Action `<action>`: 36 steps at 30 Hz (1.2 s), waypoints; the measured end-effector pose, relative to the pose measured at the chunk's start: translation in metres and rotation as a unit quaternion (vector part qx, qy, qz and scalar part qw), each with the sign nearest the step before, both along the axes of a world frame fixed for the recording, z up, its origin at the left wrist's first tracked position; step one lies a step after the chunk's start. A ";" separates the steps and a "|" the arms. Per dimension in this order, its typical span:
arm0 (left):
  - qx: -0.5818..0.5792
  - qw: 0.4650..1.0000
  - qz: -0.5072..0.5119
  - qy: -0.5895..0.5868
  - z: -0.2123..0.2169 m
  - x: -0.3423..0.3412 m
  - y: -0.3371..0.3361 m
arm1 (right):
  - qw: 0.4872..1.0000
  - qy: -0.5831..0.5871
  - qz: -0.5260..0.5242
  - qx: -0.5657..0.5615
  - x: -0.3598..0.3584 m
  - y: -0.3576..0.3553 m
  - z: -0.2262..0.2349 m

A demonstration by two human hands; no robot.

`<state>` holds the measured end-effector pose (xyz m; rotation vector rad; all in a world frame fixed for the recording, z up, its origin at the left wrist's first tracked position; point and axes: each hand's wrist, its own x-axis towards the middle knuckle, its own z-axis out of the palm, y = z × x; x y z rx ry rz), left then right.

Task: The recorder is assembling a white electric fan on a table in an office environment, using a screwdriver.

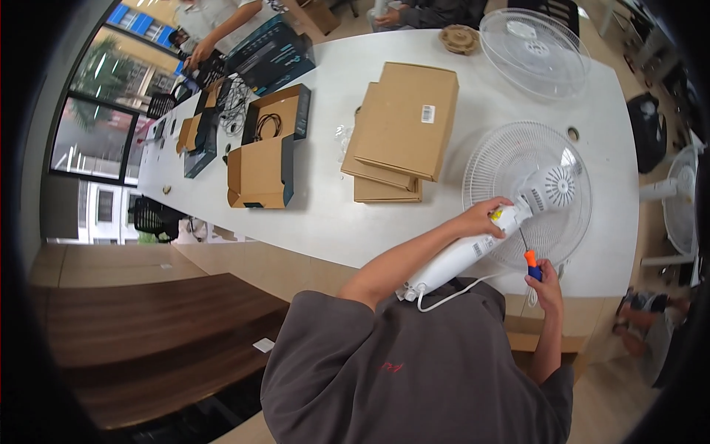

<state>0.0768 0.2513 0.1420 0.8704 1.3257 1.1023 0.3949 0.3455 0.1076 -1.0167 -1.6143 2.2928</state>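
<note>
A white electric fan lies face down on the white table, its round wire grille (484, 159) flat on the top and its motor housing (560, 186) facing up. The fan's white neck and body (460, 260) slant down toward my torso, with a white cord (451, 299) looping from the lower end. My left hand (484, 219) is closed around the neck, just below the motor housing. In my right hand (546, 285) is a screwdriver (532, 265) with an orange and blue handle, its shaft pointing up at the neck's joint. The exact tip contact is too small to tell.
Stacked brown cardboard boxes (407, 118) stand left of the fan. A clear round fan guard (534, 53) and a brown moulded disc (459, 40) lie at the far side. Opened boxes (260, 172) and cables (235, 103) are farther left. Another person's arm (225, 29) reaches in there.
</note>
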 end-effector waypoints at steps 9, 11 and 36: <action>0.016 1.000 0.003 -0.013 -0.003 0.002 -0.002 | 0.995 -0.088 -0.024 -0.048 -0.015 -0.001 0.023; 0.022 1.000 0.004 -0.010 -0.006 0.003 -0.002 | 0.994 -0.077 -0.030 -0.076 -0.013 0.000 0.026; -0.010 1.000 -0.019 -0.013 0.009 -0.002 -0.005 | 0.899 -0.136 -0.195 -0.368 -0.028 -0.033 0.044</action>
